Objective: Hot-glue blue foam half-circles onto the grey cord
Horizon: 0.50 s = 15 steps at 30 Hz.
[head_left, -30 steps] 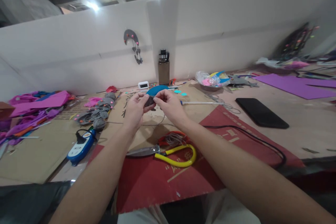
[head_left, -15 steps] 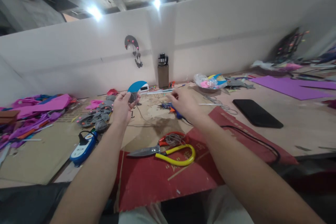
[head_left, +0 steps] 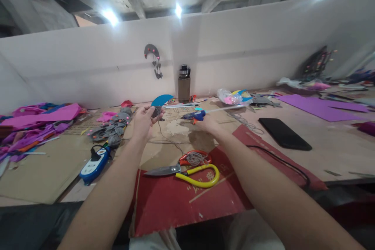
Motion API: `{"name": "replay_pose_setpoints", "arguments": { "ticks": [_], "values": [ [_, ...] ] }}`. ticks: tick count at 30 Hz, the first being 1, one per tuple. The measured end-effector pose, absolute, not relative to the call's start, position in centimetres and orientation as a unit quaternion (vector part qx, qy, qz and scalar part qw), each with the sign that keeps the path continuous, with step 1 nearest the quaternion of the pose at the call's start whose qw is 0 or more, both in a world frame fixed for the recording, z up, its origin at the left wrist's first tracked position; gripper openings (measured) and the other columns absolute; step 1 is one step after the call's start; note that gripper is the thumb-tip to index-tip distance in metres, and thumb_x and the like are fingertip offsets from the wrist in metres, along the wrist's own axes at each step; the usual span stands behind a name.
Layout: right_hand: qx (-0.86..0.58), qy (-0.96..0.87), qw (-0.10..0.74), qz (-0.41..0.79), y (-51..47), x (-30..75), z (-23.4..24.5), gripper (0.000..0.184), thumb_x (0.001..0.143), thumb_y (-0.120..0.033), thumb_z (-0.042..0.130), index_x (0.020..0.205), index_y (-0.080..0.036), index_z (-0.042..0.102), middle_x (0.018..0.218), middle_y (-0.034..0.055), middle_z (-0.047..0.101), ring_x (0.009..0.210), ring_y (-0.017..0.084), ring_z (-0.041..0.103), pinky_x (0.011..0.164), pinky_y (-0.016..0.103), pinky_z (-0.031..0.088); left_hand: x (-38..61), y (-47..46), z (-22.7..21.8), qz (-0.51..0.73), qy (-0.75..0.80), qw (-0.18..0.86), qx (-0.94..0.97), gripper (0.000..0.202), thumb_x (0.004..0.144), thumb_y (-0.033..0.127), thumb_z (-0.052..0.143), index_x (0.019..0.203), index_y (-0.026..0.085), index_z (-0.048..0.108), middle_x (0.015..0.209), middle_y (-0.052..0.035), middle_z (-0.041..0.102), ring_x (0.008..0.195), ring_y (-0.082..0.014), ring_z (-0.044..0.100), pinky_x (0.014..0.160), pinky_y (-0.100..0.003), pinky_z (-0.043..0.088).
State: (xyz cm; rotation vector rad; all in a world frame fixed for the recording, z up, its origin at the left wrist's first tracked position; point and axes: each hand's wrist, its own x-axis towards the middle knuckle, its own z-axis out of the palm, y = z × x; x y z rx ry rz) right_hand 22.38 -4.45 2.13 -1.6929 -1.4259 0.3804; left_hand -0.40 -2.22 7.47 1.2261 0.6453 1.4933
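Note:
My left hand (head_left: 144,120) is raised over the workbench and pinches a blue crescent-shaped foam piece (head_left: 162,100) with a small grey piece under it. A thin thread hangs from it toward the table. My right hand (head_left: 206,124) is closed round a blue glue gun (head_left: 193,115), lifted just above the cardboard, its nozzle pointing left toward the foam piece. A black cord (head_left: 281,159) runs from the gun across the red card (head_left: 181,199) to the right.
Yellow-handled shears (head_left: 187,171) and a coil of string lie on the red card. A blue power strip (head_left: 94,162), grey felt pieces (head_left: 113,129), pink scraps (head_left: 38,119), a bottle (head_left: 184,83), a black phone (head_left: 284,133) and purple sheets (head_left: 322,105) surround the work area.
My hands parted. The left kept the blue foam piece and lifted it. The right reached forward and picked up the glue gun from the cardboard.

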Motion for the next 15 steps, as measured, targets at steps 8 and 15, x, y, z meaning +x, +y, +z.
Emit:
{"name": "replay_pose_setpoints", "arguments": {
  "ticks": [8, 15],
  "values": [
    [-0.509, -0.506, 0.634, 0.286, -7.6, 19.4, 6.6, 0.03, 0.073, -0.022, 0.049, 0.102, -0.023, 0.047, 0.092, 0.0064, 0.062, 0.062, 0.015, 0.061, 0.054, 0.028, 0.048, -0.6, -2.0, 7.2, 0.618, 0.284, 0.538, 0.498, 0.017, 0.072, 0.02, 0.062, 0.083, 0.012, 0.052, 0.079, -0.0077, 0.067, 0.07, -0.0153, 0.067, 0.066, -0.028, 0.055],
    [-0.385, -0.652, 0.592, 0.276, -8.8, 17.2, 6.5, 0.023, 0.079, -0.027, 0.048, 0.101, -0.021, 0.05, 0.09, 0.0042, 0.06, 0.058, 0.011, 0.049, 0.049, 0.026, 0.044, -0.3, -1.8, 6.9, 0.603, 0.307, 0.535, 0.506, 0.016, 0.071, 0.02, 0.063, 0.079, 0.012, 0.052, 0.074, -0.0049, 0.065, 0.07, -0.0149, 0.067, 0.064, -0.027, 0.055]
  ]
}}
